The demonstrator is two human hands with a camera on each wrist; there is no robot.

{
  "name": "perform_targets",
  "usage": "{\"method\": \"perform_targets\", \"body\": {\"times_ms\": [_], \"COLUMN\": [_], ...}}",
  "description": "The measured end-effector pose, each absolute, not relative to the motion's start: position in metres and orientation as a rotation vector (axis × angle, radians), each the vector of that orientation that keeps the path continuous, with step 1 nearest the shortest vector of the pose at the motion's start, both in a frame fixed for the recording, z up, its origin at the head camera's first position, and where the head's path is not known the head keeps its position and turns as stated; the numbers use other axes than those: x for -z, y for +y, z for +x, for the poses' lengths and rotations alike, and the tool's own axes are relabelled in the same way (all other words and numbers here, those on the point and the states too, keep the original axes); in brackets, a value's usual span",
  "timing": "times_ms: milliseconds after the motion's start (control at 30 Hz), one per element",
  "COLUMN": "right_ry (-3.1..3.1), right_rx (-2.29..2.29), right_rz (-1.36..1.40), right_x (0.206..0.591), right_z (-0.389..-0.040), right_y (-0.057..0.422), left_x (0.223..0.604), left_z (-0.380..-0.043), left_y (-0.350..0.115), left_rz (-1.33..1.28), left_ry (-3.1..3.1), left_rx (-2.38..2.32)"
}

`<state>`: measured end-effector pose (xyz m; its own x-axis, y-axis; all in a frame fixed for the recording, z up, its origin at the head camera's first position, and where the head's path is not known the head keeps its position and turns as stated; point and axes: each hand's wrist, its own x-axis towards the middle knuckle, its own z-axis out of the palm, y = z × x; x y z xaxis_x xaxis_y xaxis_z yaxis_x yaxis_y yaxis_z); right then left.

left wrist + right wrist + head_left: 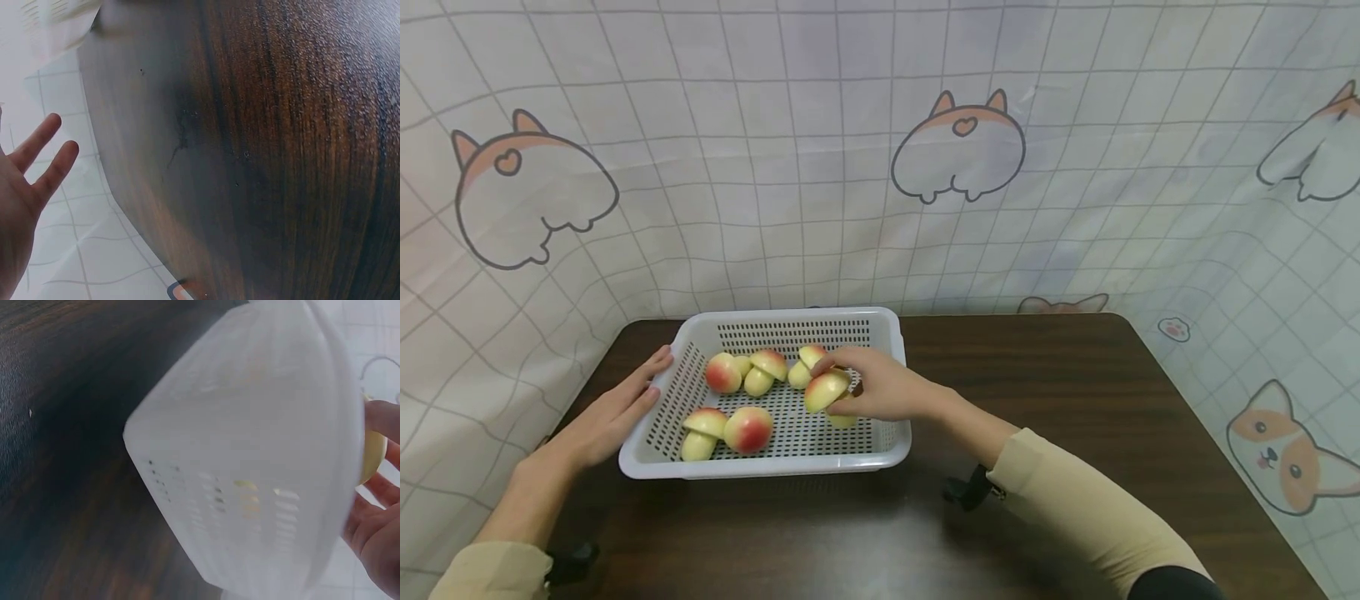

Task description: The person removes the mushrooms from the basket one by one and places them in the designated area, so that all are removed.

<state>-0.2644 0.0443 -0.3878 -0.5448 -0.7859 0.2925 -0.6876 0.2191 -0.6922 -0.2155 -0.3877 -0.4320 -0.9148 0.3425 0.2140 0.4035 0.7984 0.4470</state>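
A white plastic basket (760, 467) with slotted walls holds several toy mushrooms with red-and-yellow caps and pale yellow stems. My right hand (883, 387) reaches over the basket's right side and pinches one mushroom (824, 392) between thumb and fingers, cap toward the left. In the right wrist view, part of the yellow mushroom (374, 453) shows between the fingers beyond the basket rim. Another mushroom (797, 375) lies just behind it. At the left rim, my left hand (602, 421) lies with straight fingers along the basket's outer edge; the left wrist view shows two extended fingers (56, 172).
Two mushrooms lie at the back left of the basket, a red-capped one (724, 373) and a tilted one (765, 372). Nearer the front are a mushroom (703, 433) and a round red cap (748, 430). A dark wooden table (1037, 375) meets a patterned cloth (850, 208) behind.
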Motion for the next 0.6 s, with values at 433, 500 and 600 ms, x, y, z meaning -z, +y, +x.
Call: {"method": "perform_targets", "body": {"times_ms": [433,500,600], "right_ry": [2.38,2.392,2.418], "right_rx": [1.446,1.468,1.485], "right_rz": [-1.307,-1.297,-1.271], "right_x": [0.375,0.374,0.373], "right_z": [-0.27,-0.271,-0.273], "right_y": [0.083,0.089,0.097], "left_x": [0.432,0.432,0.432], "left_z": [-0.217,-0.217,-0.217], "left_y": [-0.388,-0.388,-0.389], "left_rz": [-0.585,-0.582,-0.583], "left_ry": [-2.88,-2.879,-2.873], "left_rx": [0.753,0.749,0.741]}}
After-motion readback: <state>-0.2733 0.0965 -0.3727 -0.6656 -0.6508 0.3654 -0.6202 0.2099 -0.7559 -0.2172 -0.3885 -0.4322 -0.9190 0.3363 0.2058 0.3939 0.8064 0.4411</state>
